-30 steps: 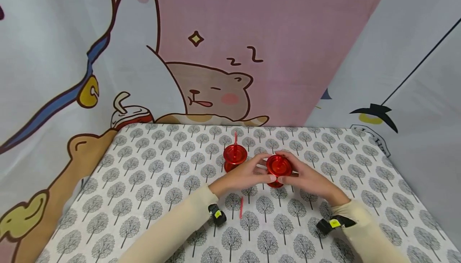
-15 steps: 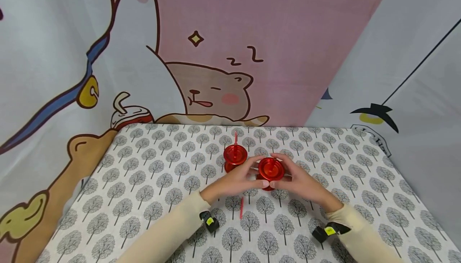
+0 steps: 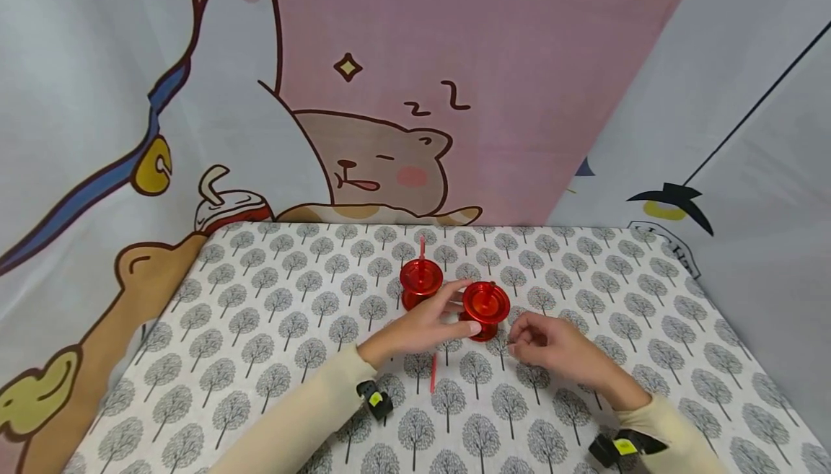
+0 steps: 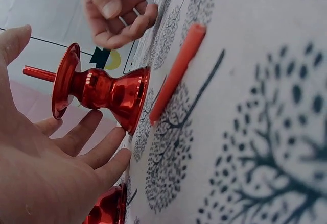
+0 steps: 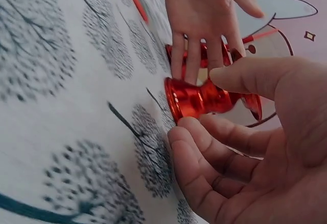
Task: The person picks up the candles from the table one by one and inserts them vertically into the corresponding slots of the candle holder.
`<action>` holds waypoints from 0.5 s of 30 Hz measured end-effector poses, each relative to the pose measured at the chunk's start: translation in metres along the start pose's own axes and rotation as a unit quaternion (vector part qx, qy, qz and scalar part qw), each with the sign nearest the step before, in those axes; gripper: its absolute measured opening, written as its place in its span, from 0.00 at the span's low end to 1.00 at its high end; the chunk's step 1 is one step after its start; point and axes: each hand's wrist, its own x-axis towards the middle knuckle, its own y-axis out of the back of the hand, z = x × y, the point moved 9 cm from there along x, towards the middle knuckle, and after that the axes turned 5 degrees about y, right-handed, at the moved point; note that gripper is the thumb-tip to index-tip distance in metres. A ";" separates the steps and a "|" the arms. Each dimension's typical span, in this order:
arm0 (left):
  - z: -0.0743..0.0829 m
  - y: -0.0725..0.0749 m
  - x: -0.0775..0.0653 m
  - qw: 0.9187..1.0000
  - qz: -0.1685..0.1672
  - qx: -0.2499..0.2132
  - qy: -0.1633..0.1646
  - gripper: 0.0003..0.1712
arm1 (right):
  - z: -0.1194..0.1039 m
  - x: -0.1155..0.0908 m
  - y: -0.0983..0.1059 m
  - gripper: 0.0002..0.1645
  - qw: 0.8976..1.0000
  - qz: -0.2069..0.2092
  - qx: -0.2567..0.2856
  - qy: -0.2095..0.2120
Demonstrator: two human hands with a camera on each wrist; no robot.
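A shiny red candle holder with a dish-like top and a thin central tube stands upright on the table. My left hand stays at its left side, thumb and fingers spread loosely around it. In the left wrist view, the fingertips are right beside the waist of the holder, and the thumb is held away. My right hand is off to the right of the holder, fingers loosely bent, holding nothing. Behind the left hand is a second red candle holder with a slim red candle upright in it.
A loose red candle lies on the tree-patterned tablecloth, in front of the holders and to the right of the left wrist. A cartoon-printed curtain rises behind the table and at both sides.
Both hands shifted the nearer candle holder slightly left and toward the person. The right hand then let go and drew away to the right; the left hand stayed beside the holder.
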 end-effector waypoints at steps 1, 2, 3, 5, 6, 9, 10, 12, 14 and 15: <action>0.000 0.000 0.000 1.000 0.000 -0.005 -0.003 0.44 | -0.003 -0.002 -0.003 0.09 1.000 -0.010 0.000 0.012; 0.001 -0.001 0.000 1.000 0.000 -0.008 -0.004 0.44 | -0.006 -0.003 -0.006 0.07 1.000 -0.020 0.002 0.024; 0.000 -0.001 0.000 1.000 -0.001 -0.011 -0.006 0.43 | -0.009 -0.004 -0.010 0.05 0.999 -0.027 0.005 0.036; 0.000 -0.002 0.000 1.000 -0.004 -0.017 -0.011 0.42 | -0.016 -0.005 -0.018 0.04 0.998 -0.043 0.016 0.054; 0.001 -0.002 0.000 1.000 -0.006 -0.020 -0.013 0.42 | -0.020 -0.005 -0.023 0.04 0.997 -0.050 0.017 0.064; 0.001 -0.002 -0.001 0.999 -0.017 -0.032 -0.023 0.40 | -0.032 -0.003 -0.037 0.04 0.994 -0.068 0.019 0.084; 0.001 -0.003 -0.001 0.999 -0.023 -0.039 -0.025 0.40 | -0.035 -0.002 -0.042 0.04 0.993 -0.072 0.017 0.088; 0.000 -0.003 -0.002 0.998 -0.035 -0.055 -0.027 0.39 | -0.041 0.002 -0.052 0.05 0.992 -0.075 0.010 0.097; -0.002 -0.003 -0.002 0.996 -0.045 -0.067 -0.025 0.40 | -0.047 0.007 -0.061 0.05 0.992 -0.074 0.003 0.100; -0.003 -0.004 -0.002 0.996 -0.050 -0.072 -0.026 0.40 | -0.050 0.009 -0.065 0.05 0.992 -0.072 -0.005 0.101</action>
